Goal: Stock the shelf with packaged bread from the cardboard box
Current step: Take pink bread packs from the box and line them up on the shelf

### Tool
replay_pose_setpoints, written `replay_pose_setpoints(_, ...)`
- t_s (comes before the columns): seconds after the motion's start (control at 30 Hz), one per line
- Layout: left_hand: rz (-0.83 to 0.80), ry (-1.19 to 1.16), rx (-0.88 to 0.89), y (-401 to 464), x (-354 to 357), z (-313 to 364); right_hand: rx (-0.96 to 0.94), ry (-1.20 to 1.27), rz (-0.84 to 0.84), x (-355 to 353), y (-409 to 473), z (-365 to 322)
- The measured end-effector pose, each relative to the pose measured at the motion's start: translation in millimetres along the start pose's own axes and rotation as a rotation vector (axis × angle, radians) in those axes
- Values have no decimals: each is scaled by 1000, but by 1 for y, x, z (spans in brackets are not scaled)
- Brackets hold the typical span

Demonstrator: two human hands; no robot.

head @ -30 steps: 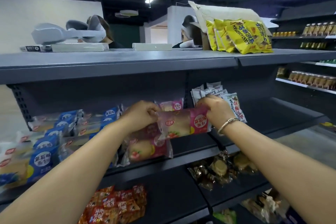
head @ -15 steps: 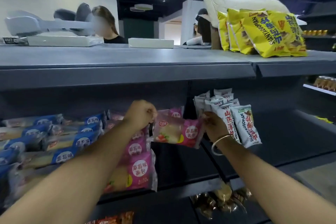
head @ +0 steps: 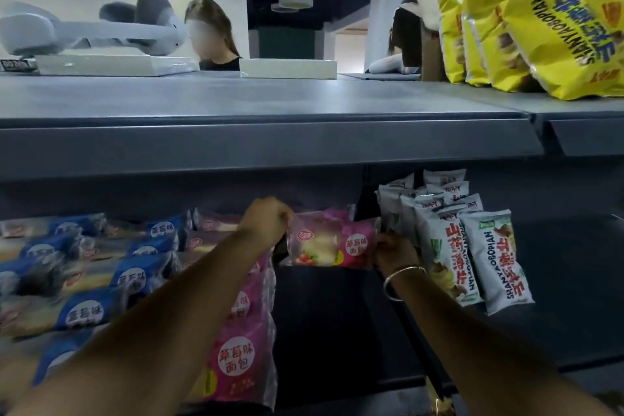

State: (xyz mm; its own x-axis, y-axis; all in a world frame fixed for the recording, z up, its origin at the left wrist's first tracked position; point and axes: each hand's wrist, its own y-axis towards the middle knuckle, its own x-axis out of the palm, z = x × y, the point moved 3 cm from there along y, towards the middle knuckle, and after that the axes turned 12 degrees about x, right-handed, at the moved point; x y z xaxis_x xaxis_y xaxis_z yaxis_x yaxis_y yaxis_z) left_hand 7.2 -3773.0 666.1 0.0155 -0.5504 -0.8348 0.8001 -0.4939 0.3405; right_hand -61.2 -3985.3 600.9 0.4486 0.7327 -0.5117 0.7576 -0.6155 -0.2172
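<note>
A pink pack of bread [head: 332, 243] is held level at the back of the dark grey shelf [head: 334, 324], under the upper board. My left hand [head: 266, 221] pinches its left end and my right hand [head: 393, 252] grips its right end. A row of pink bread packs [head: 236, 358] lies to its left, running toward the front edge under my left forearm. Blue bread packs [head: 84, 280] fill the shelf further left. The cardboard box is out of view.
White snack bags [head: 472, 253] stand right of my right hand. Yellow snack bags [head: 540, 34] lean on the top board [head: 270, 132], with a grey headset [head: 84, 30] and white boxes at left. Two people sit behind the shelving.
Both hands have pushed the pink bread pack deeper and further right into the shelf. My view has moved closer and lower, so the lower shelves have dropped out of sight.
</note>
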Motion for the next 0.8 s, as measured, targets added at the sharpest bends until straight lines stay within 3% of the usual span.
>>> replay_pose_setpoints(0.1, -92, 134, 14, 7, 8, -7, -72, -164, 55, 6, 2, -3)
replay_pose_setpoints(0.23, -133, 202, 29, 9, 17, -9, -60, -173, -3, 18, 9, -8)
replay_pose_setpoints(0.43, -177, 185, 45, 15, 22, -22, -57, -239, 102, 22, 14, -8)
replay_pose_setpoints(0.8, -190, 166, 60, 14, 9, -37, -31, -232, 83, 21, 29, -6)
